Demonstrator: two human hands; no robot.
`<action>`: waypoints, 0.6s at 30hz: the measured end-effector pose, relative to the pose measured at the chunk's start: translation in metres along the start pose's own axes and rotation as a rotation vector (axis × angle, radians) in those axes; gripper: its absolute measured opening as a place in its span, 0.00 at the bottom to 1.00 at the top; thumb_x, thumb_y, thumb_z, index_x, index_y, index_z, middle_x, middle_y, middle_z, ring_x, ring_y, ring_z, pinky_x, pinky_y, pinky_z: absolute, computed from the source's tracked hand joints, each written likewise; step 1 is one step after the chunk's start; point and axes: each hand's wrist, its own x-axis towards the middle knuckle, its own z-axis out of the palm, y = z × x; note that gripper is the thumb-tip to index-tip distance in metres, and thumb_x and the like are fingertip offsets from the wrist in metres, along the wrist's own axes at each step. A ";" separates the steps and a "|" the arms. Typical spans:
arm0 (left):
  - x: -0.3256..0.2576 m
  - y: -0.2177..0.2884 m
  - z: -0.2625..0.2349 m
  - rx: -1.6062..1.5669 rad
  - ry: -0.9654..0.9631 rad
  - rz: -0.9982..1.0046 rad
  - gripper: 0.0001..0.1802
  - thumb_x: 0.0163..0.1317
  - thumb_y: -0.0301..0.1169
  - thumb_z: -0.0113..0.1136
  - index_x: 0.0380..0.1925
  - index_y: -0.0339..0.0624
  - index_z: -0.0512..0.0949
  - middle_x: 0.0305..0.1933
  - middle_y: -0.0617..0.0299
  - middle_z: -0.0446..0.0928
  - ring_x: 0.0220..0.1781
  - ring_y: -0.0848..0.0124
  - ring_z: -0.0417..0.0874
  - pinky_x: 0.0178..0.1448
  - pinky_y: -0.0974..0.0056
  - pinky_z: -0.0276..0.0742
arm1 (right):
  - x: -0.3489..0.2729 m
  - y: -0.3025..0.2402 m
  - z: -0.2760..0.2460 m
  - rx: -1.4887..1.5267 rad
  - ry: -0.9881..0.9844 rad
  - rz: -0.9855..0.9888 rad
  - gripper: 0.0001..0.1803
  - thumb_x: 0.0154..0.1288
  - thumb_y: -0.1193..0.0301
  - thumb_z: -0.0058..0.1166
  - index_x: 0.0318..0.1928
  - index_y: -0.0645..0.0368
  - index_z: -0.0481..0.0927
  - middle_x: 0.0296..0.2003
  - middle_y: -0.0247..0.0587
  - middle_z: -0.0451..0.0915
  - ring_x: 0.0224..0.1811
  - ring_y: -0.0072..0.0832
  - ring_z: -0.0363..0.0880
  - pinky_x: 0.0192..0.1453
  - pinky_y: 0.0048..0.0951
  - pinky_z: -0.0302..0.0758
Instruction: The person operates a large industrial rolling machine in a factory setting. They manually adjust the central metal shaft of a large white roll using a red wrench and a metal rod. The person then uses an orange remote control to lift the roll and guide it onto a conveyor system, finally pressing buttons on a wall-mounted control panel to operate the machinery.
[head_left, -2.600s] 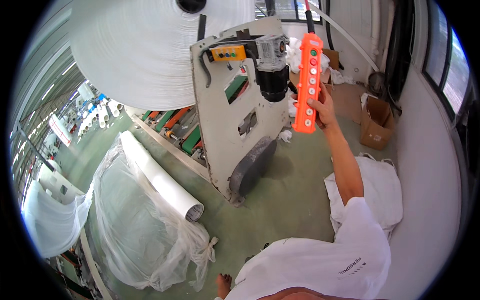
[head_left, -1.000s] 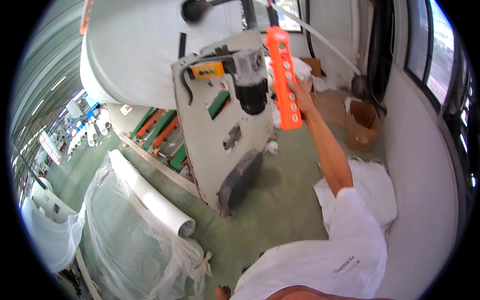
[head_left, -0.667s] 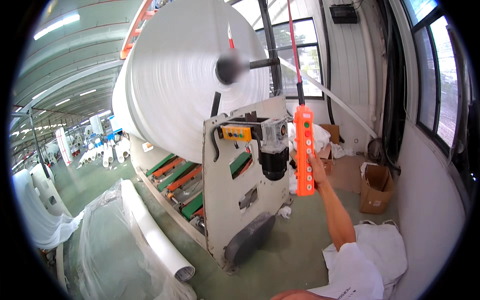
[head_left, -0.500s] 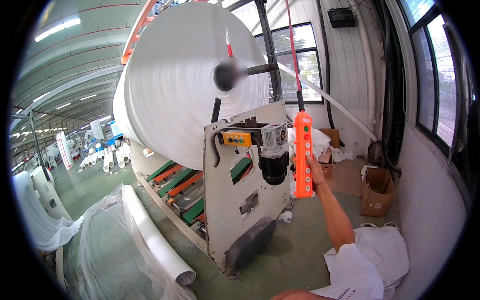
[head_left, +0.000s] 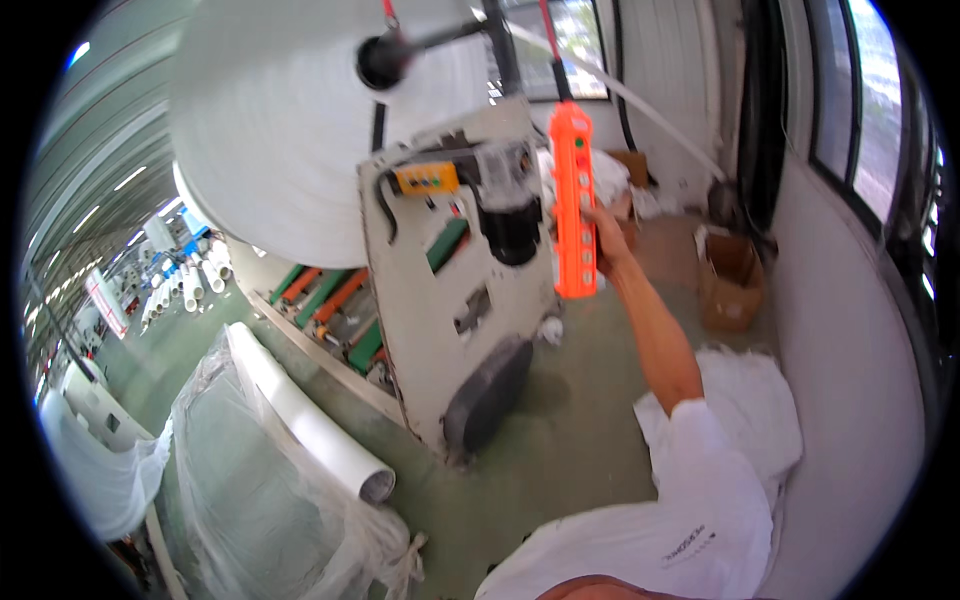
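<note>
An orange pendant control (head_left: 573, 235) with a column of round buttons hangs upright on a red cable (head_left: 549, 28). My right hand (head_left: 607, 242) is wrapped round its right edge, arm stretched forward; the fingers behind it are mostly hidden. Beyond the pendant stands a pale machine side plate (head_left: 405, 290) carrying a yellow button box (head_left: 428, 179) and a black motor (head_left: 510, 236). A huge white roll (head_left: 270, 130) sits above that machine, a dark shaft end (head_left: 382, 64) at its centre. My left hand is out of view.
Plastic film (head_left: 255, 440) and a white tube (head_left: 305, 410) lie at lower left. Along the right wall (head_left: 850, 320) are a cardboard box (head_left: 730, 285) and white cloth (head_left: 765, 400). Green and orange slats (head_left: 325, 300) run under the roll. Several tubes (head_left: 190, 285) lie farther left.
The view has tipped downward, so the roll, machine and pendant appear higher and a little farther left. More of my white sleeve shows. My right hand keeps hold of the pendant control.
</note>
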 end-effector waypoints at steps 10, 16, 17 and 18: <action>-0.041 -0.032 0.001 0.042 -0.036 0.004 0.09 0.43 0.34 0.62 0.19 0.41 0.75 0.23 0.52 0.72 0.25 0.53 0.74 0.28 0.51 0.68 | -0.004 -0.008 -0.019 -0.083 0.191 -0.053 0.27 0.68 0.48 0.40 0.44 0.64 0.73 0.20 0.34 0.74 0.19 0.25 0.77 0.25 0.28 0.80; -0.049 -0.039 0.003 0.059 -0.035 -0.001 0.09 0.43 0.34 0.62 0.19 0.41 0.75 0.22 0.52 0.72 0.25 0.53 0.74 0.28 0.51 0.68 | -0.011 -0.010 -0.021 -0.125 0.165 -0.026 0.25 0.67 0.50 0.40 0.43 0.62 0.72 0.24 0.39 0.77 0.20 0.28 0.79 0.24 0.28 0.79; -0.052 -0.039 0.003 0.065 -0.033 -0.004 0.09 0.43 0.34 0.62 0.19 0.41 0.75 0.22 0.52 0.72 0.25 0.53 0.74 0.28 0.51 0.68 | -0.011 -0.011 -0.019 -0.122 0.163 -0.023 0.25 0.67 0.50 0.40 0.43 0.62 0.72 0.24 0.39 0.77 0.20 0.28 0.79 0.24 0.28 0.79; -0.052 -0.040 0.004 0.071 -0.030 -0.006 0.09 0.43 0.34 0.62 0.19 0.41 0.75 0.22 0.52 0.72 0.25 0.53 0.74 0.28 0.51 0.68 | -0.009 -0.012 -0.016 -0.141 0.200 -0.005 0.25 0.67 0.50 0.40 0.43 0.62 0.72 0.25 0.40 0.77 0.21 0.29 0.80 0.24 0.28 0.79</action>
